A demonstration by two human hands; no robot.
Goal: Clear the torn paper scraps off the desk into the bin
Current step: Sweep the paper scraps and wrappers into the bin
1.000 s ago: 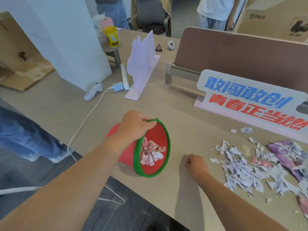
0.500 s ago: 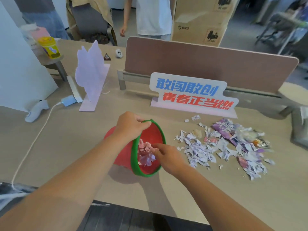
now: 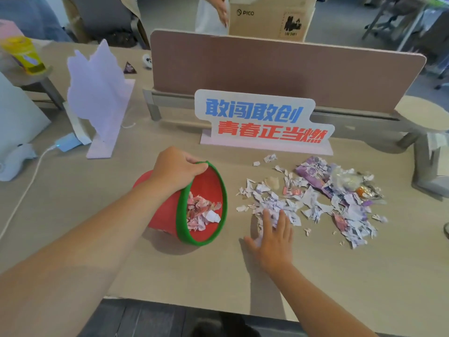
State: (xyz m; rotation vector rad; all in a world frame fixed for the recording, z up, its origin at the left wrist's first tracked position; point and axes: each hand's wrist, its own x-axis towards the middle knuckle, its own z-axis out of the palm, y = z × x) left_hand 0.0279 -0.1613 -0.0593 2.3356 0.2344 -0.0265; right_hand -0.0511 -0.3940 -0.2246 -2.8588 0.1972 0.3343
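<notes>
Sideways, bin mouth toward scraps.

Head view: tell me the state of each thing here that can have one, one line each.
Bin: tipped toward the pile, mouth open, partly filled with scraps.
Left hand: grips the bin's green rim.
Right hand: flat, fingers straight, on the pile's near edge.
Scrap pile: loose on the desk, right of the bin.
Sign: standing upright.
</notes>
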